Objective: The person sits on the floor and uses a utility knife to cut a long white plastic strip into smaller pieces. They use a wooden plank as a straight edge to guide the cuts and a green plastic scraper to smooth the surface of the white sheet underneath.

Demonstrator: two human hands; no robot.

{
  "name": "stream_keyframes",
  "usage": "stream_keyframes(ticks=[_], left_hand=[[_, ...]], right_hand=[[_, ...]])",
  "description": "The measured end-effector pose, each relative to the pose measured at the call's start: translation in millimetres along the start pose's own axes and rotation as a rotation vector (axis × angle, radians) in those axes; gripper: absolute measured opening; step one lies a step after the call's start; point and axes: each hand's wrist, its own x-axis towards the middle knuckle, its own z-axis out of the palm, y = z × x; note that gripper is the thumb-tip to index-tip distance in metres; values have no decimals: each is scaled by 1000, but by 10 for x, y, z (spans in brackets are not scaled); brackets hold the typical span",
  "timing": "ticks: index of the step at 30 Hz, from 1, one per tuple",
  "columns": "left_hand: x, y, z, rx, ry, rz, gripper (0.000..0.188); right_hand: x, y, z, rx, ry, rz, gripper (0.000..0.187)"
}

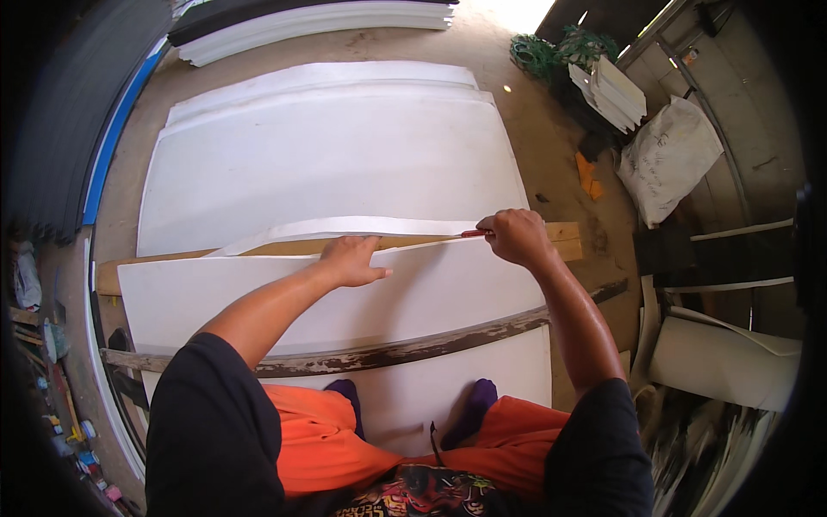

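A large white foam sheet [258,297] lies flat on the floor in front of me. My left hand [351,261] presses palm-down on its far edge, fingers spread. My right hand [515,234] is closed around a red-handled cutter [472,233] whose tip rests on the cut line at the sheet's far edge. A thin white strip [345,227] curls away from the sheet just beyond the cut. A wooden plank [564,239] lies under the cut line, running left to right. A worn, paint-chipped wooden batten [388,351] lies across the sheet nearer to me.
More white sheets [327,146] are stacked on the floor beyond. White and dark boards [310,19] lie at the far end, a white sack [668,159] and small white panels [616,93] at the right. Dark panels [69,129] lean at left.
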Motion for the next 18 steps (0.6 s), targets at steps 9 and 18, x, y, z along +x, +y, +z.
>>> stream_keyframes(ticks=[9, 18], left_hand=[[477, 424, 134, 43, -39, 123, 97], [1365, 924, 693, -281, 155, 26, 74]], right_hand=[[-3, 249, -499, 96, -207, 94, 27], [-578, 598, -156, 143, 46, 147, 35]])
